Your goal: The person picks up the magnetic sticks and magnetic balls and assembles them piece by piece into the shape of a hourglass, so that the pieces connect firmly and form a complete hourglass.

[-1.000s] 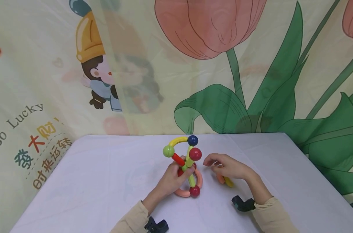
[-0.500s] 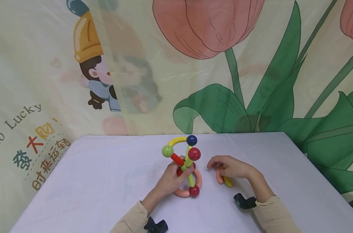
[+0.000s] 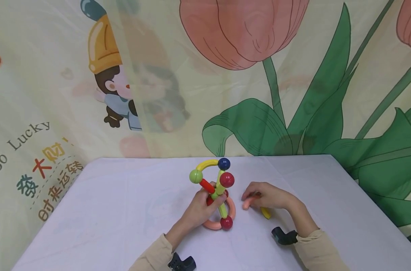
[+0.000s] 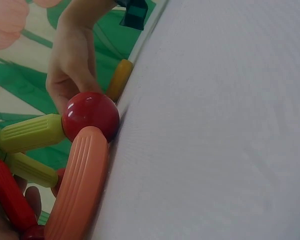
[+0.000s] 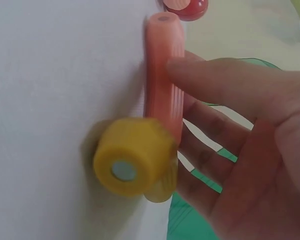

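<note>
My left hand (image 3: 199, 207) grips a magnetic stick-and-ball build near its middle. It has light green sticks (image 3: 223, 209), a short red stick (image 3: 207, 185), a yellow arc (image 3: 207, 164) on top and a salmon ring of curved sticks (image 4: 81, 185) at the base. Red, blue and green balls join them, among them a red ball (image 4: 91, 117) low down. To its right, my right hand (image 3: 271, 195) pinches a loose curved salmon stick (image 5: 162, 75) between thumb and fingers, close over the table. A yellow stick (image 5: 130, 157) with a metal disc in its end lies beside that hand.
A white cloth covers the table (image 3: 124, 210). Behind it hangs a printed curtain (image 3: 164, 75) with tulips and a cartoon figure. Dark wrist-camera mounts (image 3: 284, 237) sit at both sleeves.
My right hand has come down onto the salmon stick and taken hold of it; the stick has turned and shifted left, away from the yellow one. My left hand and the build stay put.
</note>
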Available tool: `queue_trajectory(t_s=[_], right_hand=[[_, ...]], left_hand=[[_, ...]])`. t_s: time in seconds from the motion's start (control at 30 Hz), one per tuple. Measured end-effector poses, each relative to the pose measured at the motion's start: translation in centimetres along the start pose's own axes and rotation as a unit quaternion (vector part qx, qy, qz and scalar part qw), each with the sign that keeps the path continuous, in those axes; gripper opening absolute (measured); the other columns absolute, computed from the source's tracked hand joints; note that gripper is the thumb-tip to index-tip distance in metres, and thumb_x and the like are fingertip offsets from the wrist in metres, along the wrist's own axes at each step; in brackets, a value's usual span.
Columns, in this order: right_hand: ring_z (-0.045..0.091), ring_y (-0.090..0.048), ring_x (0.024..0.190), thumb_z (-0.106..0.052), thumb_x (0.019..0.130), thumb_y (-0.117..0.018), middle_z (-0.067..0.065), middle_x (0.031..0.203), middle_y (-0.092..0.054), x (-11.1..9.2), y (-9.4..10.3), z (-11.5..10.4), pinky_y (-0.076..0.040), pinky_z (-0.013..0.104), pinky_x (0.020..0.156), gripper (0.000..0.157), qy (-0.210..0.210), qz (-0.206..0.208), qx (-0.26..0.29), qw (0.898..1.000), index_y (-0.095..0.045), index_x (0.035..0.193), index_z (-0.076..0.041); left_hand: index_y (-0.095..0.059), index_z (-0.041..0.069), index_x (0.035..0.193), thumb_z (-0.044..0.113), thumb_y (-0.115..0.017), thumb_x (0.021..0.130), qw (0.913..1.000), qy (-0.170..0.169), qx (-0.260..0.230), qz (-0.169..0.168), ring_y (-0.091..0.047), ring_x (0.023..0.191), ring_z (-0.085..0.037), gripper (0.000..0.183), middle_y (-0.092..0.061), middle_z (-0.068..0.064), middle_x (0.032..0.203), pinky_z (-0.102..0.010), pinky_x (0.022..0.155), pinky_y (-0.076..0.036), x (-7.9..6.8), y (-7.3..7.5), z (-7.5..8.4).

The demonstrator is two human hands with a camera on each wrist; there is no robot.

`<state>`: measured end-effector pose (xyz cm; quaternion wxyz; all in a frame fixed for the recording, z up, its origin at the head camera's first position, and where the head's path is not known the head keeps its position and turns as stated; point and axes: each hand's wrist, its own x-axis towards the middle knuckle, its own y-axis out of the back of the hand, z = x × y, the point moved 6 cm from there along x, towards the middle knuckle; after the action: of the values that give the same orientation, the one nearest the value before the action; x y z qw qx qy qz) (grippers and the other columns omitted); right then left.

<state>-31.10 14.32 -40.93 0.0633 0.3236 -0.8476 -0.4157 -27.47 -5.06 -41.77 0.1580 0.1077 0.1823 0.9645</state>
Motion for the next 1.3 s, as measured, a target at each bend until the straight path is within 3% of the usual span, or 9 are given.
queue_trajectory(t_s=[0.13,0.4,0.57,0.8,1.13,1.3], right_hand=[[0.015,-0.053,0.087,-0.024,0.084,-0.071,-0.004,0.095,-0.062,0.1,0.0,-0.1,-0.049,0.023,0.076,0.016,0.008,0.004,-0.008,1.0,-0.07,0.098,-0.017],[0.016,-0.054,0.087,-0.027,0.087,-0.067,-0.005,0.098,-0.062,0.3,0.0,0.3,-0.051,0.024,0.07,0.016,0.01,0.033,0.006,0.999,-0.063,0.102,-0.021],[0.018,-0.058,0.083,-0.028,0.089,-0.065,-0.003,0.098,-0.063,0.6,1.0,0.0,-0.053,0.027,0.066,0.016,0.02,0.089,0.053,0.994,-0.062,0.104,-0.024],[0.02,-0.06,0.075,-0.038,0.089,-0.063,0.007,0.093,-0.063,0.4,2.3,-1.5,-0.052,0.031,0.065,0.026,0.025,0.175,0.106,0.979,-0.061,0.11,-0.023],[0.019,-0.059,0.072,-0.041,0.089,-0.062,0.002,0.088,-0.06,0.0,2.8,-2.9,-0.05,0.028,0.064,0.03,0.026,0.234,0.12,0.964,-0.06,0.112,-0.022],[0.017,-0.059,0.072,-0.039,0.089,-0.062,0.002,0.087,-0.061,0.0,2.8,-3.6,-0.05,0.028,0.064,0.028,0.028,0.253,0.117,0.96,-0.06,0.111,-0.021]], left_hand=[[-0.051,0.021,0.116,0.039,-0.058,0.092,1.0,0.006,0.004,-0.003,-0.058,0.099,-0.01,0.03,-0.062,0.005,0.107,-0.026,0.089,-0.049,-0.1,0.0,-0.1],[-0.051,0.021,0.116,0.039,-0.058,0.092,0.9999,0.015,-0.004,-0.005,-0.058,0.1,-0.012,0.031,-0.062,0.004,0.108,-0.027,0.089,-0.049,-0.1,-0.1,-0.2],[-0.052,0.021,0.116,0.035,-0.059,0.092,0.9999,0.014,-0.007,-0.002,-0.059,0.099,-0.011,0.029,-0.064,0.005,0.107,-0.028,0.089,-0.048,0.0,-0.1,-0.2],[-0.051,0.021,0.119,0.034,-0.059,0.092,0.9998,0.016,-0.013,-0.003,-0.059,0.104,-0.012,0.03,-0.064,0.006,0.111,-0.037,0.095,-0.048,0.0,-0.1,-0.1],[-0.051,0.012,0.119,0.023,-0.059,0.093,0.9993,0.029,-0.017,-0.015,-0.059,0.106,-0.019,0.029,-0.065,-0.007,0.114,-0.04,0.096,-0.048,-0.9,0.5,2.9],[-0.051,0.012,0.119,0.024,-0.059,0.093,0.9993,0.027,-0.019,-0.017,-0.06,0.107,-0.018,0.029,-0.064,-0.008,0.114,-0.038,0.097,-0.048,-1.1,0.6,3.4]])
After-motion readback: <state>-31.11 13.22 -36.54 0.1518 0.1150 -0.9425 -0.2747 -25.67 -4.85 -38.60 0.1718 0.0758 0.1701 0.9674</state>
